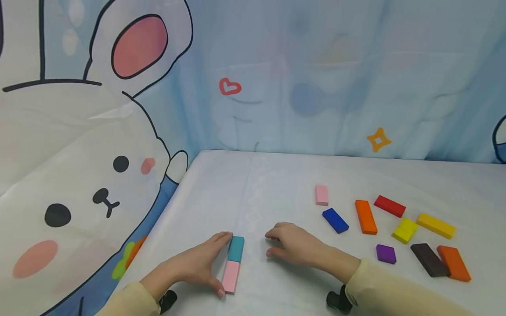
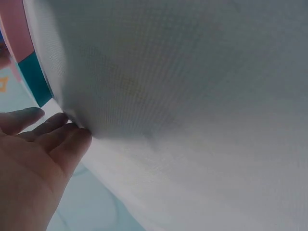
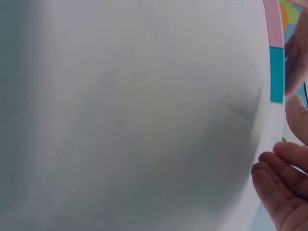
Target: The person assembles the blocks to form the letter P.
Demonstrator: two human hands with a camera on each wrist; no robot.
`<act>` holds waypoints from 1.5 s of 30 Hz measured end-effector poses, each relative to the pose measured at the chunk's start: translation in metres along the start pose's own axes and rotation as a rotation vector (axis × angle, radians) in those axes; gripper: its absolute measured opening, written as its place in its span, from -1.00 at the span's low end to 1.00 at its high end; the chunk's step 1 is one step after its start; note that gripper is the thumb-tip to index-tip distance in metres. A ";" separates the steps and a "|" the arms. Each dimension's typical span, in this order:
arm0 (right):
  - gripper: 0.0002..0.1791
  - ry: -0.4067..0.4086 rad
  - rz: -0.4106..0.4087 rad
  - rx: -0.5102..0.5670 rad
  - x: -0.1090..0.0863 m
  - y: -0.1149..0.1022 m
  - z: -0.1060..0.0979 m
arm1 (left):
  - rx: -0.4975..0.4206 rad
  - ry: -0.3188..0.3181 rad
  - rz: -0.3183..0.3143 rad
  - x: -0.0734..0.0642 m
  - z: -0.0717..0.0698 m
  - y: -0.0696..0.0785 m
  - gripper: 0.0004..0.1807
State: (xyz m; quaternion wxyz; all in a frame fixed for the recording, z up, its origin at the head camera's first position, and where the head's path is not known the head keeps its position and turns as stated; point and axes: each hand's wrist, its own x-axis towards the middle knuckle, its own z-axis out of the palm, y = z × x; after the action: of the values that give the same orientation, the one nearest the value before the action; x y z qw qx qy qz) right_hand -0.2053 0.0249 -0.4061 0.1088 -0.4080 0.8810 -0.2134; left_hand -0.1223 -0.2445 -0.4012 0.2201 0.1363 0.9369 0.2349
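— Pale-blue cartoon curtain [image 1: 269, 109] behind, white tabletop [image 1: 276, 184] below; where do the teal block [image 1: 236, 249] and pink block [image 1: 231, 277] lie?
— End to end, lower centre of the frame, beside the left grip [image 1: 195, 264], its fingers and thumb spread.
— And the right grip [image 1: 295, 245]?
— Right of the pair, fingers relaxed, parted from the thumb.

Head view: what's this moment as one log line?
left hand: beside teal block and pink block, end to end | right hand: holding nothing | purple block: on table

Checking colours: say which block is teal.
The teal block lies beside the left hand, end to end with a pink block; no other is teal.
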 end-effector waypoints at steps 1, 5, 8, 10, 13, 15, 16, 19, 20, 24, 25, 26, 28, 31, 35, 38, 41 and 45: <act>-0.59 -0.005 -0.001 0.006 -0.004 0.004 -0.002 | 0.002 -0.001 0.000 0.000 0.000 0.000 0.40; -0.57 -0.014 0.032 0.039 -0.020 0.023 -0.013 | 0.005 0.002 -0.009 0.001 0.001 0.001 0.39; -0.55 0.007 0.079 0.052 -0.033 0.039 -0.024 | 0.006 0.007 -0.016 0.001 0.001 0.000 0.38; -0.54 0.035 0.110 0.041 -0.040 0.050 -0.033 | 0.005 0.012 -0.018 0.000 0.001 0.000 0.38; -0.53 0.098 0.137 -0.004 -0.050 0.070 -0.050 | 0.004 0.020 -0.028 -0.002 0.000 0.001 0.38; -0.49 0.128 0.169 -0.043 -0.055 0.085 -0.062 | 0.004 0.024 -0.034 -0.004 -0.001 0.001 0.37; -0.48 0.142 0.185 -0.063 -0.058 0.093 -0.068 | 0.002 0.026 -0.034 -0.005 -0.001 0.001 0.38; -0.40 0.141 0.241 -0.093 -0.066 0.119 -0.086 | -0.001 0.028 -0.037 -0.007 -0.001 0.000 0.38; -0.38 0.134 0.259 -0.101 -0.068 0.127 -0.090 | -0.003 0.028 -0.036 -0.007 -0.002 -0.001 0.38; -0.30 0.082 0.286 -0.083 -0.078 0.155 -0.099 | -0.009 0.023 -0.038 -0.008 -0.001 -0.003 0.39; -0.27 0.063 0.292 -0.076 -0.079 0.159 -0.100 | -0.013 0.022 -0.038 -0.008 -0.001 -0.003 0.39; -0.25 0.051 0.295 -0.075 -0.081 0.163 -0.100 | -0.016 0.020 -0.038 -0.007 0.000 -0.003 0.39; -0.18 0.030 0.288 -0.074 -0.083 0.168 -0.100 | -0.019 0.018 -0.037 -0.006 0.001 -0.003 0.38; -0.09 0.013 0.271 -0.089 -0.086 0.171 -0.101 | -0.026 0.015 -0.035 -0.005 0.002 -0.002 0.38; -0.03 -0.019 0.259 -0.106 -0.088 0.172 -0.105 | -0.031 0.012 -0.033 -0.003 0.003 0.000 0.39; -0.02 -0.044 0.267 -0.119 -0.090 0.172 -0.107 | -0.034 0.009 -0.031 -0.002 0.003 0.001 0.39; 0.00 -0.049 0.279 -0.143 -0.093 0.172 -0.109 | -0.035 0.006 -0.021 0.000 0.003 0.003 0.39; -0.01 -0.046 0.297 -0.161 -0.099 0.172 -0.114 | -0.033 0.005 -0.008 0.002 0.003 0.004 0.39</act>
State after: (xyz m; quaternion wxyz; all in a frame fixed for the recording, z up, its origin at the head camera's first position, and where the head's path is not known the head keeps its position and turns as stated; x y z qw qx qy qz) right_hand -0.2986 0.2328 -0.3836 0.1262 -0.2855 0.9431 -0.1146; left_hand -0.1222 -0.2391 -0.4020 0.2210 0.1281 0.9341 0.2496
